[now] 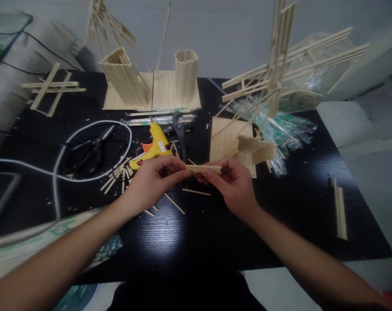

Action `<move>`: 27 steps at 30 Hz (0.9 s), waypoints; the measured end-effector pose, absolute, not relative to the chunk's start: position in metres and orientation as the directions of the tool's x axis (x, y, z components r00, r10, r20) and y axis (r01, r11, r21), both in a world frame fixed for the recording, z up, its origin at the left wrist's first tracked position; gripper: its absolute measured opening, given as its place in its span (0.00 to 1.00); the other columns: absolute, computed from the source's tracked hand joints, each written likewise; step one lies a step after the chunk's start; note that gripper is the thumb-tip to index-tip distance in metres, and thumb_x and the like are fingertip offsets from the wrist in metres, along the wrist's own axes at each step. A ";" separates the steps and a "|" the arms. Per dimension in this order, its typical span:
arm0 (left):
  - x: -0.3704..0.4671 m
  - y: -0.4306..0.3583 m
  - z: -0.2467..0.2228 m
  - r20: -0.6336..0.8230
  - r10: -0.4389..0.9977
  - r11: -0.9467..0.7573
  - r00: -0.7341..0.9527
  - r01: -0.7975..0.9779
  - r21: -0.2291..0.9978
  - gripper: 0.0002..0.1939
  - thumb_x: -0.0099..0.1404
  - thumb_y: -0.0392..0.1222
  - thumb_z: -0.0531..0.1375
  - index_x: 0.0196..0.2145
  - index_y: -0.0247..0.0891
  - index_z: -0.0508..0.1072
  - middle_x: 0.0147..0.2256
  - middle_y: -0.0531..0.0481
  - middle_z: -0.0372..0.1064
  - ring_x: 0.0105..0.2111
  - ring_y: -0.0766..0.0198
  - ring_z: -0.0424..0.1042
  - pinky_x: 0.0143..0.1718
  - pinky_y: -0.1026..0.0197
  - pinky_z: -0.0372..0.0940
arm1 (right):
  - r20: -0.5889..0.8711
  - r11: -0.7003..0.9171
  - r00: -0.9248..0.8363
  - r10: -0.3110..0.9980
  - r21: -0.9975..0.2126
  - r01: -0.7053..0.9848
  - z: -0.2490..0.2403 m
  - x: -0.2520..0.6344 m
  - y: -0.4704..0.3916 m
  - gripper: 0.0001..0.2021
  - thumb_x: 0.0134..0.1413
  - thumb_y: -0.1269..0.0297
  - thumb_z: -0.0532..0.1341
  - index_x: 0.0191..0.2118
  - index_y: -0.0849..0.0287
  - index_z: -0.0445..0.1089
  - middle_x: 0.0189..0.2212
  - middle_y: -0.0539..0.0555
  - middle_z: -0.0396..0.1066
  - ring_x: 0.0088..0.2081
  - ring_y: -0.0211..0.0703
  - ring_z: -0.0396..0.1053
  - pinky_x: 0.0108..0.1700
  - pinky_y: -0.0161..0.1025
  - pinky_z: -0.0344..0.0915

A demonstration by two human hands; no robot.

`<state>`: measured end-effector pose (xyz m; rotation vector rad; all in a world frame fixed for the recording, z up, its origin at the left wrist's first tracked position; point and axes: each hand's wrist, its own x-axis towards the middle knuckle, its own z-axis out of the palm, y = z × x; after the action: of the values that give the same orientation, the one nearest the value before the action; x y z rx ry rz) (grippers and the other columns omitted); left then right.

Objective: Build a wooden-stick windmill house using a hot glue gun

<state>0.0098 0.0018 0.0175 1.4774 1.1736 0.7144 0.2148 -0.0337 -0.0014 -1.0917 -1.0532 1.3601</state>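
Bare forearms lead to the left hand and right hand, fingers clamped on short wooden sticks. A yellow glue gun lies just beyond the left fingers.

Glue gun on the table, left of the stick bundle, scissors farther left

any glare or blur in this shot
Head view: whitish glare on the black table, below the left hand; in the same view, glints on the plastic wrappers; focus soft overall, the label on the glue gun unreadable; upper left smeared.
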 end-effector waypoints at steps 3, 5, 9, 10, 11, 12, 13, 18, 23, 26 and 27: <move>0.010 0.004 0.020 -0.219 0.916 0.147 0.337 0.227 0.963 0.09 0.63 0.44 0.69 0.33 0.36 0.78 0.24 0.54 0.71 0.21 0.70 0.65 0.23 0.67 0.60 | -0.051 -0.059 -0.045 0.998 -0.977 -0.207 -0.003 0.214 -0.035 0.12 0.55 0.60 0.74 0.33 0.56 0.72 0.36 0.51 0.82 0.38 0.44 0.83 0.43 0.42 0.84; 0.009 0.006 0.020 -0.258 0.903 0.202 0.344 0.190 0.961 0.09 0.62 0.43 0.69 0.34 0.35 0.78 0.25 0.53 0.73 0.21 0.71 0.66 0.24 0.67 0.61 | -0.023 -0.030 -0.043 0.999 -0.983 -0.182 -0.004 0.213 -0.036 0.11 0.55 0.61 0.74 0.33 0.56 0.72 0.37 0.51 0.82 0.37 0.43 0.83 0.42 0.41 0.83; 0.007 0.009 0.018 -0.320 0.880 0.304 0.352 0.101 0.947 0.08 0.60 0.42 0.71 0.34 0.34 0.81 0.29 0.52 0.75 0.22 0.71 0.68 0.25 0.67 0.64 | 0.071 0.071 -0.012 0.997 -0.997 -0.012 -0.005 0.212 -0.039 0.09 0.56 0.61 0.73 0.33 0.56 0.74 0.36 0.53 0.81 0.35 0.43 0.82 0.39 0.39 0.81; 0.006 0.010 0.017 -0.330 0.875 0.323 0.354 0.081 0.943 0.08 0.60 0.42 0.71 0.34 0.34 0.82 0.29 0.51 0.75 0.22 0.71 0.68 0.25 0.67 0.65 | 0.102 0.103 -0.011 0.995 -0.994 0.035 -0.006 0.212 -0.039 0.08 0.57 0.61 0.73 0.34 0.55 0.75 0.36 0.53 0.81 0.35 0.43 0.82 0.39 0.39 0.80; 0.006 0.010 0.016 -0.340 0.871 0.341 0.355 0.063 0.938 0.08 0.59 0.41 0.72 0.34 0.35 0.82 0.29 0.51 0.75 0.22 0.71 0.69 0.25 0.67 0.65 | 0.138 0.138 -0.012 0.990 -0.987 0.078 -0.007 0.212 -0.040 0.07 0.58 0.62 0.72 0.35 0.55 0.75 0.36 0.52 0.81 0.36 0.43 0.81 0.39 0.39 0.80; 0.006 0.010 0.016 -0.351 0.866 0.356 0.356 0.053 0.933 0.07 0.59 0.41 0.72 0.34 0.35 0.83 0.28 0.51 0.75 0.22 0.71 0.69 0.25 0.67 0.65 | 0.172 0.173 -0.018 0.985 -0.978 0.114 -0.008 0.213 -0.041 0.06 0.59 0.62 0.72 0.36 0.55 0.76 0.36 0.52 0.82 0.36 0.43 0.81 0.39 0.40 0.80; 0.006 0.011 0.015 -0.361 0.862 0.368 0.355 0.052 0.928 0.07 0.58 0.41 0.72 0.34 0.35 0.83 0.28 0.51 0.75 0.22 0.71 0.68 0.24 0.68 0.65 | 0.208 0.209 -0.024 0.978 -0.967 0.144 -0.009 0.213 -0.041 0.04 0.59 0.63 0.71 0.37 0.54 0.76 0.36 0.52 0.82 0.37 0.43 0.81 0.39 0.40 0.80; 0.005 0.011 0.016 -0.408 0.848 0.410 0.337 0.070 0.910 0.06 0.57 0.41 0.71 0.31 0.35 0.84 0.25 0.50 0.75 0.19 0.72 0.65 0.19 0.69 0.61 | 0.386 0.386 -0.066 0.920 -0.865 0.322 -0.012 0.215 -0.043 0.04 0.62 0.68 0.68 0.39 0.50 0.77 0.38 0.50 0.83 0.39 0.44 0.82 0.42 0.44 0.81; 0.006 0.010 0.019 -0.456 0.824 0.480 0.336 0.010 0.877 0.05 0.54 0.38 0.71 0.29 0.34 0.83 0.24 0.51 0.74 0.18 0.73 0.64 0.18 0.70 0.58 | 0.504 0.512 -0.136 0.853 -0.760 0.399 -0.013 0.216 -0.043 0.07 0.63 0.71 0.67 0.41 0.49 0.75 0.40 0.50 0.84 0.41 0.45 0.83 0.43 0.45 0.81; 0.008 0.008 0.019 -0.444 0.831 0.474 0.336 -0.010 0.880 0.05 0.53 0.37 0.70 0.29 0.34 0.81 0.24 0.51 0.73 0.18 0.73 0.63 0.19 0.69 0.57 | 0.514 0.523 -0.135 0.847 -0.762 0.381 -0.011 0.215 -0.044 0.08 0.61 0.73 0.68 0.41 0.50 0.75 0.40 0.50 0.84 0.40 0.44 0.83 0.42 0.43 0.81; 0.008 0.008 0.019 -0.426 0.840 0.454 0.337 -0.006 0.891 0.05 0.54 0.37 0.69 0.29 0.34 0.81 0.24 0.52 0.73 0.18 0.73 0.63 0.19 0.69 0.57 | 0.508 0.515 -0.125 0.852 -0.772 0.372 -0.009 0.215 -0.045 0.08 0.61 0.73 0.68 0.40 0.50 0.75 0.39 0.50 0.84 0.40 0.44 0.83 0.42 0.43 0.81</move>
<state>0.0078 0.0080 0.0190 0.9490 1.0916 0.6754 0.2150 -0.0450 -0.0094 -1.0400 -1.7181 0.5774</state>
